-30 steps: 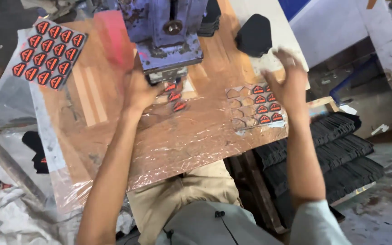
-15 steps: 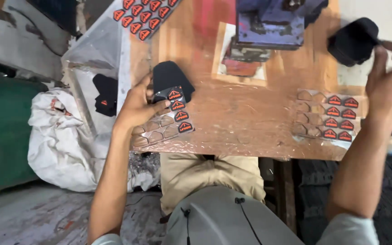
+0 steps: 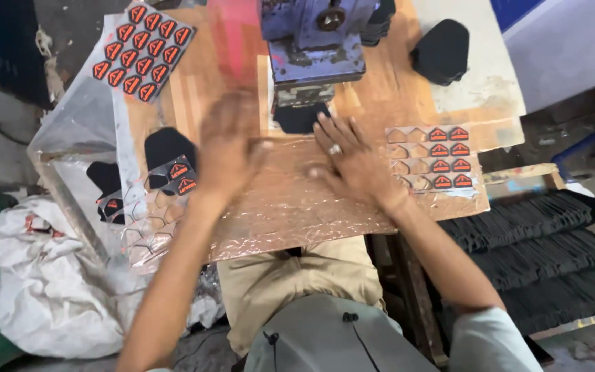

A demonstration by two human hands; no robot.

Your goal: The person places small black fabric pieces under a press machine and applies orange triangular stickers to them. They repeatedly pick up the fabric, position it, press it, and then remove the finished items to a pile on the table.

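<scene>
The blue press [image 3: 315, 41] stands at the far middle of my surface [image 3: 290, 207], and everything else I place from it. Its head hangs right over the black fabric piece [image 3: 299, 117] that lies on the plate beneath it, and that is my main worry: my right hand [image 3: 352, 162] lies flat and spread just in front of the press, fingertips touching that piece's near edge, so if the head drops while they sit there, they get caught.

My left hand [image 3: 232, 148], to the front left of the press, is blurred (it looks open and holding nothing, though I cannot tell for sure). A careless sweep could nudge the piece askew under the head.

Further left of the press, a part-used sticker sheet [image 3: 156, 207] with a black piece hangs over the surface's edge; a brush of my arm could tip it onto the white sack [image 3: 56, 289] below.

To the right of the press lies another sticker sheet [image 3: 432, 158], close to my right wrist, which could drag it.
</scene>
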